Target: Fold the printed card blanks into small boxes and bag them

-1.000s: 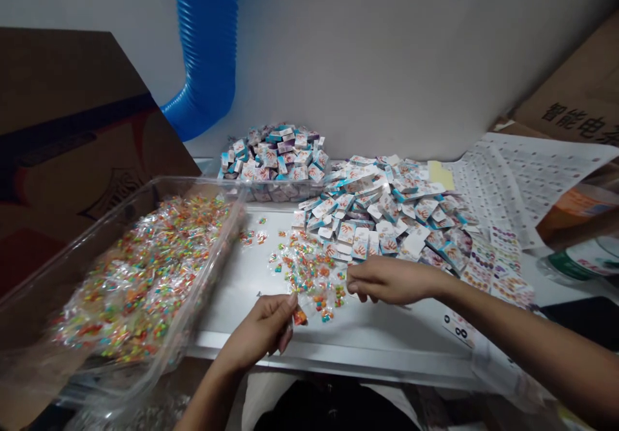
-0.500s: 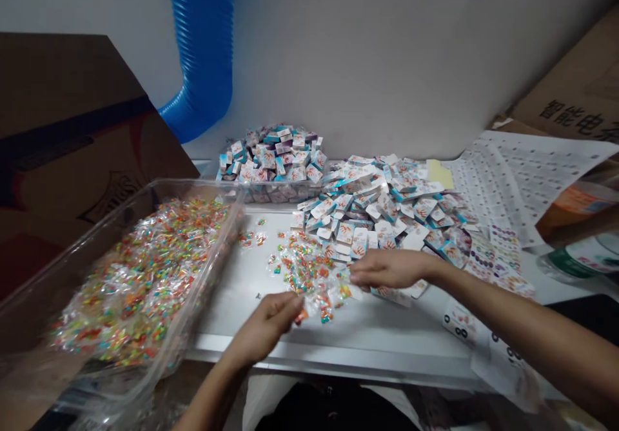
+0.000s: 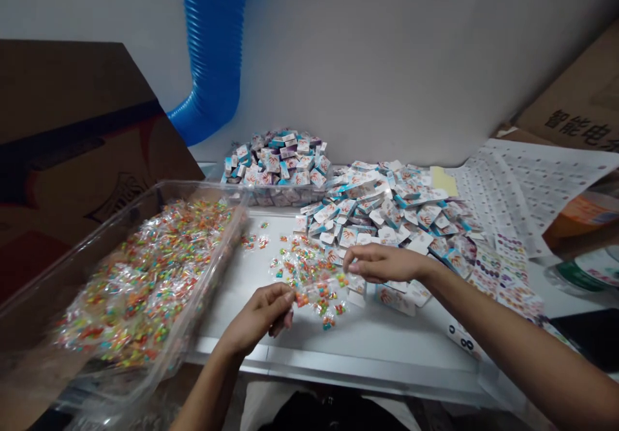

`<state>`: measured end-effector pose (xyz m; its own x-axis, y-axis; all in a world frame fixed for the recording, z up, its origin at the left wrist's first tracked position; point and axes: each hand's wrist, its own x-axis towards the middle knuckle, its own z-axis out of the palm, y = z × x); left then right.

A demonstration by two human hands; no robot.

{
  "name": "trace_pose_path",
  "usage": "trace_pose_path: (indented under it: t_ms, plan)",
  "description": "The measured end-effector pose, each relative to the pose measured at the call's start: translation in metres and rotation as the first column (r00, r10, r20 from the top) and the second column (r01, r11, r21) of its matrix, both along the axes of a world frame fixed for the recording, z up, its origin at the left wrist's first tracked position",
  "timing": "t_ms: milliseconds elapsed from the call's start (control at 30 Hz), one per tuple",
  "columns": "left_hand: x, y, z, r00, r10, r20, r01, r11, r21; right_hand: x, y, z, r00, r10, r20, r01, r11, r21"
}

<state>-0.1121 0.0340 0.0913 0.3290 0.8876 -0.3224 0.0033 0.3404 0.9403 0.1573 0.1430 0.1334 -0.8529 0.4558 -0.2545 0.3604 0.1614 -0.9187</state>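
My left hand (image 3: 261, 315) is closed, pinching one small clear packet of coloured beads (image 3: 312, 292) at the near side of a loose heap of such packets (image 3: 304, 263) on the white table (image 3: 348, 344). My right hand (image 3: 382, 263) lies palm down with its fingers together at the front edge of a big pile of small flat printed boxes (image 3: 387, 208), fingertips touching a box; whether it grips one is hidden.
A clear plastic bin (image 3: 120, 276) full of bead packets stands at the left. A tray heaped with folded small boxes (image 3: 278, 160) sits at the back. Sticker sheets (image 3: 512, 192) lie at the right, cardboard boxes (image 3: 72, 128) at both sides, a blue ribbed hose (image 3: 213, 44) behind.
My left hand has lifted a bead packet slightly and shifted right. My right hand has moved from the bead heap back up to the edge of the box pile.
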Motion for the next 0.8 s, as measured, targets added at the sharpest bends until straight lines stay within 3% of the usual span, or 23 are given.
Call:
trace_pose_path:
  t_ms: [67,133,300,400,500,600,667,733,767,800]
  plan:
    - [-0.008,-0.001,0.002,0.997,0.067,0.037,-0.067,0.998,-0.011,0.004,0.001,0.001,0.997,-0.071,-0.015,0.069,0.99,-0.12]
    - [-0.014,-0.003,0.005,0.99,0.126,0.067,-0.125,0.992,-0.01,0.006,0.003,0.001,0.994,-0.109,-0.028,0.103,0.982,-0.155]
    - [-0.015,-0.01,0.015,0.978,0.162,0.132,-0.162,0.987,-0.005,0.005,0.007,0.006,0.991,-0.131,-0.022,0.126,0.978,-0.168]
    - [-0.012,-0.024,0.024,0.973,0.203,0.108,-0.206,0.979,0.016,-0.004,0.008,0.012,0.984,-0.174,0.042,0.177,0.981,-0.081]
    - [-0.017,-0.048,0.049,0.974,0.224,0.028,-0.225,0.973,0.045,-0.022,0.008,0.022,0.981,-0.148,0.128,0.138,0.987,0.081]
    - [-0.039,-0.064,0.093,0.951,0.289,-0.11,-0.264,0.944,0.196,-0.046,0.009,0.035,0.994,-0.094,0.062,0.083,0.984,0.159]
    - [-0.064,-0.06,0.127,0.853,0.466,-0.233,-0.349,0.843,0.409,-0.064,0.01,0.042,0.993,-0.104,-0.055,0.111,0.981,0.156]
    - [-0.094,-0.038,0.155,0.691,0.692,-0.208,-0.45,0.637,0.626,-0.08,0.009,0.046,0.98,-0.136,-0.147,0.157,0.977,0.144]
    - [-0.111,-0.021,0.164,0.615,0.776,-0.136,-0.476,0.504,0.721,-0.087,0.008,0.047,0.975,-0.144,-0.17,0.169,0.976,0.141]
    - [-0.127,-0.002,0.169,0.57,0.816,-0.097,-0.475,0.424,0.771,-0.094,0.006,0.048,0.974,-0.145,-0.175,0.17,0.976,0.136]
